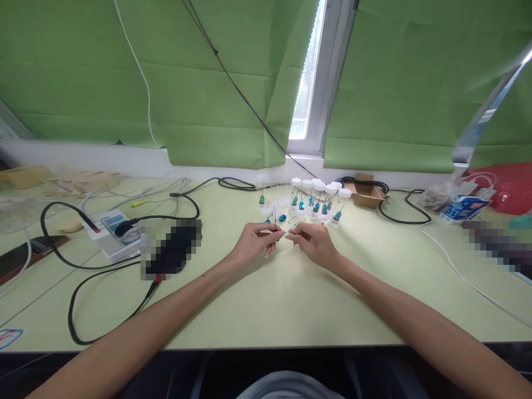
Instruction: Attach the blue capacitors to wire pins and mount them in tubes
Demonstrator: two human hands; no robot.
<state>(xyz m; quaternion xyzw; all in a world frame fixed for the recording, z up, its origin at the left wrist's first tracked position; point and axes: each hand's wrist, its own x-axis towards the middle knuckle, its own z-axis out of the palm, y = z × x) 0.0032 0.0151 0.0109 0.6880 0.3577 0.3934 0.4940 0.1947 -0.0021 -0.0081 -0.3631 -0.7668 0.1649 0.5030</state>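
Note:
My left hand [255,241] is closed, its fingers pinching a thin dark rod [275,215] that stands nearly upright with a bent top. Close beside it, my right hand [313,243] is also closed, its fingertips meeting around something too small to make out. The fingertips of both hands almost touch. Just beyond them lies a small blue part [282,218] on the table, with another blue piece [268,220] by the left fingers. Behind the right hand stand several clear jars with white lids [318,187], holding blue and green parts with thin stems.
A clear jar with a green part [261,200] stands apart on the left. An open cardboard box [366,195] sits at the back right. A power adapter [114,233] and black cables lie left. A white cable [453,266] and a blue-white package [463,209] are right.

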